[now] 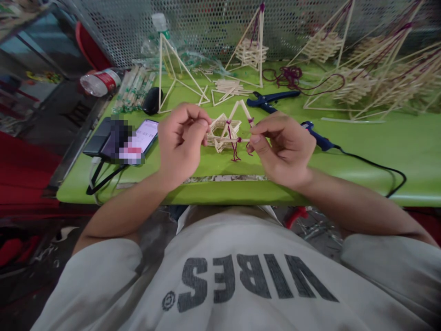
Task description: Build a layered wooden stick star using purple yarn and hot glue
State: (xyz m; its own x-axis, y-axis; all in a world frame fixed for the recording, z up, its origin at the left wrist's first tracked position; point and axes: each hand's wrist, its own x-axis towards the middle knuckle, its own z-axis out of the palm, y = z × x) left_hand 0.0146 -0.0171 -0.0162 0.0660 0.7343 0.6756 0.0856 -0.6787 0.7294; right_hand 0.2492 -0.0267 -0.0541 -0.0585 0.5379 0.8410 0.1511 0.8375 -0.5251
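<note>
A small triangle of wooden sticks (245, 111) hangs in the air between my two hands, with dark purple yarn (234, 149) knotted on its sides and loose ends dangling. My right hand (284, 145) is closed in a pinch on its right corner. On the other side, my left hand (184, 140) has thumb and forefinger pressed together by the triangle's left corner; the fingertips partly hide what they grip. Just behind the triangle, a star-shaped lattice of stacked sticks (218, 146) sits on the green table (361, 156).
Blue cutters (279, 96) and a blue glue gun (319, 136) with a black cord lie on the right. Finished stick pyramids (253, 53) line the back near purple yarn (289, 77). At left are a phone (148, 133), a stick frame (160, 73), wrapped sticks (134, 87) and bottles (99, 82).
</note>
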